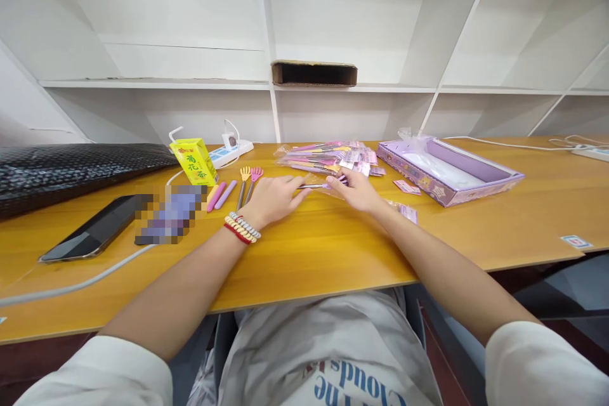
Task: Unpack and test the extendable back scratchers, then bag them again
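Between my hands is a slim purple back scratcher with a metal rod, lying level in or against a clear plastic sleeve. My left hand, closed, has its fingertips at the rod's left end. At the other end, my right hand pinches the purple part with thumb and fingers. Left of my hands lie a yellow claw-headed back scratcher and a pink one, their lower rods partly behind my left hand. Beside them rest a pink handle and a purple handle. Packaged back scratchers are piled just beyond my hands.
A purple display box stands at the right, near small printed cards. On the left are a yellow drink carton, a black phone, a blurred flat item, a cable and a power strip. White shelves hold a cardboard box.
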`<act>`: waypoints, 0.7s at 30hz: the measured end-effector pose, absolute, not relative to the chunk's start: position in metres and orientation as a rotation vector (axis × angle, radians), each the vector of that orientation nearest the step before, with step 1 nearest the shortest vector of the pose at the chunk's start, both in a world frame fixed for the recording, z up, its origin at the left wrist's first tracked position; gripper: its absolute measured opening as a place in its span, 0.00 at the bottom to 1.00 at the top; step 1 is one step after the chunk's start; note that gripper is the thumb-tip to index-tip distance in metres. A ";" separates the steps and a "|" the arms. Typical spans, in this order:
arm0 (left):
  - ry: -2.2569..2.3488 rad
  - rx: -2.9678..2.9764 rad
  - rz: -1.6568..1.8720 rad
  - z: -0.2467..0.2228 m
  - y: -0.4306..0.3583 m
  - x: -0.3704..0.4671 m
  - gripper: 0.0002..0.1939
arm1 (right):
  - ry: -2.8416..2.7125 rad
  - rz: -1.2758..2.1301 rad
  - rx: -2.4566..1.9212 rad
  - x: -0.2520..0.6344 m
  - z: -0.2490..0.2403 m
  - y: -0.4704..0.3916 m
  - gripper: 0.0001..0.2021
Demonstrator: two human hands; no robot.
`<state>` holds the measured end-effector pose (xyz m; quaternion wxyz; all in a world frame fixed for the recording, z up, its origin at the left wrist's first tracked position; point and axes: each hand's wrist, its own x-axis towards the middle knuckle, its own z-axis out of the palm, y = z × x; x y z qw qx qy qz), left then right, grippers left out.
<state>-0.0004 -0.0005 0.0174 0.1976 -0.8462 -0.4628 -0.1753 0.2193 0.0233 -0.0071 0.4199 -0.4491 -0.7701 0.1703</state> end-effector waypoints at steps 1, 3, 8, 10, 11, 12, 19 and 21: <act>-1.258 -2.392 -0.500 0.016 0.002 -0.002 0.20 | -1.944 0.386 -1.119 0.220 -0.007 0.024 0.18; -1.224 -2.420 -0.504 0.013 0.005 -0.004 0.20 | -1.967 0.293 -1.053 0.220 -0.007 0.024 0.16; -1.253 -2.417 -0.473 0.007 0.006 -0.001 0.21 | -2.093 0.140 -0.933 0.218 -0.004 0.022 0.14; -1.261 -2.411 -0.455 0.007 0.006 0.001 0.22 | -2.143 0.157 -0.967 0.218 -0.004 0.020 0.17; -1.261 -2.407 -0.450 0.008 0.005 0.001 0.22 | -2.150 0.169 -0.986 0.219 -0.004 0.020 0.18; -1.261 -2.401 -0.447 0.008 0.005 0.002 0.23 | -2.148 0.179 -1.001 0.219 -0.005 0.020 0.19; -1.319 -2.386 -0.429 0.014 0.001 0.004 0.27 | -2.110 0.178 -1.200 0.213 -0.007 0.019 0.27; -1.362 -2.367 -0.401 0.018 0.002 0.002 0.28 | -2.130 0.152 -1.224 0.213 -0.005 0.018 0.27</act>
